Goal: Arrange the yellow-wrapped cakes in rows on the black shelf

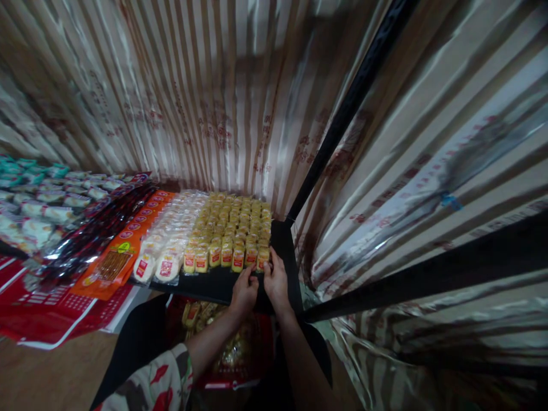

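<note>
Hands arranging yellow packets on the table

The left hand point(243, 292) and right hand point(275, 281) are pinching yellow packets point(233, 231) at the front row, beside white packets point(171, 240).

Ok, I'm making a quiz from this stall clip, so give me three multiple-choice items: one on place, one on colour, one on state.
1. Where are both hands?
A. at the near edge of the yellow packets
B. on the red banner
C. on the curtain

2. What colour is the long flat pack left of the white packets?
A. blue
B. orange
C. grey

3. How do the yellow packets lie?
A. in rows
B. in a loose heap
C. hung up

Key: 1 A, the left hand and right hand touch the front yellow packets. 2 B, the orange pack. 3 A, neat rows beside the white packets.
</note>
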Demonstrator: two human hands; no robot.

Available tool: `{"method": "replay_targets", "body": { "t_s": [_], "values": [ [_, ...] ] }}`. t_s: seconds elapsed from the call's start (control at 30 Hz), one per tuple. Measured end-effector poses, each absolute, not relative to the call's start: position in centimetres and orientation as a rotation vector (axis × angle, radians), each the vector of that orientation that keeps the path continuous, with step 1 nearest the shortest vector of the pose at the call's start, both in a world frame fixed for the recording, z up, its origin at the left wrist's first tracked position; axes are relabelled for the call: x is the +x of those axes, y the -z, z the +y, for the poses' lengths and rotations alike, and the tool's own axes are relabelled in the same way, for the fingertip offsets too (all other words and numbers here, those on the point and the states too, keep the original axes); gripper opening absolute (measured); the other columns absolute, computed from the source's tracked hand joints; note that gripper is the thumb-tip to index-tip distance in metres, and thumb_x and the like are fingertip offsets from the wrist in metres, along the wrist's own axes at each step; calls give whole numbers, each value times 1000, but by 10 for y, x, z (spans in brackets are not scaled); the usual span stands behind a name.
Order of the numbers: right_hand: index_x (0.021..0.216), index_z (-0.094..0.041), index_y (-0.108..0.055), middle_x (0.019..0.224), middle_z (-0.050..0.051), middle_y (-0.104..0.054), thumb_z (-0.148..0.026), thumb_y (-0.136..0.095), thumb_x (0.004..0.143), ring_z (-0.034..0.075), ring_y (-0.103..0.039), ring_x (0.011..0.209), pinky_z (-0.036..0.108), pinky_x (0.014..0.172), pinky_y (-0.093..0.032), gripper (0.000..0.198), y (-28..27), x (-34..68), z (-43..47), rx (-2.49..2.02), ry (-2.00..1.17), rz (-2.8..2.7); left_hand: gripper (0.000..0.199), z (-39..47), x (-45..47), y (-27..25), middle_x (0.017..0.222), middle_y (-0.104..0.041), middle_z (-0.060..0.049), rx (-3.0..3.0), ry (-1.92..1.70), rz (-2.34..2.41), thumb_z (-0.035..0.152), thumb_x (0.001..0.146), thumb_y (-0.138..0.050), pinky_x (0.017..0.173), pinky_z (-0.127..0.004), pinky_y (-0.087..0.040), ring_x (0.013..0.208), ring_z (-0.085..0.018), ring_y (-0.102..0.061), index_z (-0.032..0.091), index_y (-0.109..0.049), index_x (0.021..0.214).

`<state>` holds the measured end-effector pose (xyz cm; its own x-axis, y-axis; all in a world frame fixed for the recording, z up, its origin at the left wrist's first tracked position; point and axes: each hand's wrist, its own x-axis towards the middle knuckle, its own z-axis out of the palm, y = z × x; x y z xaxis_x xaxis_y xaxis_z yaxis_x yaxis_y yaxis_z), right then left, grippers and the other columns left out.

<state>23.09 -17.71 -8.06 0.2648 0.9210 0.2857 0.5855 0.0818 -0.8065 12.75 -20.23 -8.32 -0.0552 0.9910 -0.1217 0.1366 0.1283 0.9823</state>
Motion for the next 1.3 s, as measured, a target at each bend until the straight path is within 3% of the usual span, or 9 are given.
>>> {"method": "replay_targets", "body": {
  "t_s": [0.2, 0.77, 0.9, 1.13, 1.3],
  "values": [
    [129, -14, -46, 121, 14, -56, -36, -39, 83, 24, -52, 107, 42, 95, -41, 51, 91, 227, -177, -1691, -373, -1412, 44, -202, 125, 72, 117, -61, -7, 1367, -1064, 1358, 11, 75, -45, 102, -32, -38, 110, -17, -54, 18, -59, 116],
    [122, -10, -50, 116, 17, -56, -38, -34, 86, 26, -52, 107, 41, 94, -42, 49, 97, 219, -175, -1716, -330, -1390, 41, -198, 127, 74, 118, -60, -10, 1404, -988, 1401, 13, 78, -42, 104, -33, -36, 112, -18, -53, 14, -59, 116],
    [125, -9, -47, 121, 18, -53, -38, -35, 85, 26, -48, 113, 43, 96, -40, 50, 98, 218, -178, -1709, -326, -1387, 36, -207, 125, 69, 113, -62, -8, 1452, -1058, 1416, 11, 78, -43, 99, -31, -41, 107, -16, -56, 16, -61, 109],
    [128, -8, -42, 130, 21, -45, -37, -42, 84, 26, -43, 117, 43, 98, -37, 52, 83, 213, -192, -1681, -329, -1311, 24, -238, 102, 70, 84, -65, -3, 1536, -1063, 1487, 9, 78, -43, 76, -26, -47, 78, -13, -59, 17, -65, 85],
    [120, -13, -47, 104, 12, -62, -33, -38, 89, 17, -58, 95, 29, 83, -47, 38, 66, 200, -242, -1483, -429, -1236, 26, -268, 73, 80, 76, -62, -2, 1602, -1039, 1463, 10, 79, -39, 73, -25, -45, 77, -13, -58, 18, -64, 79]
  ]
}}
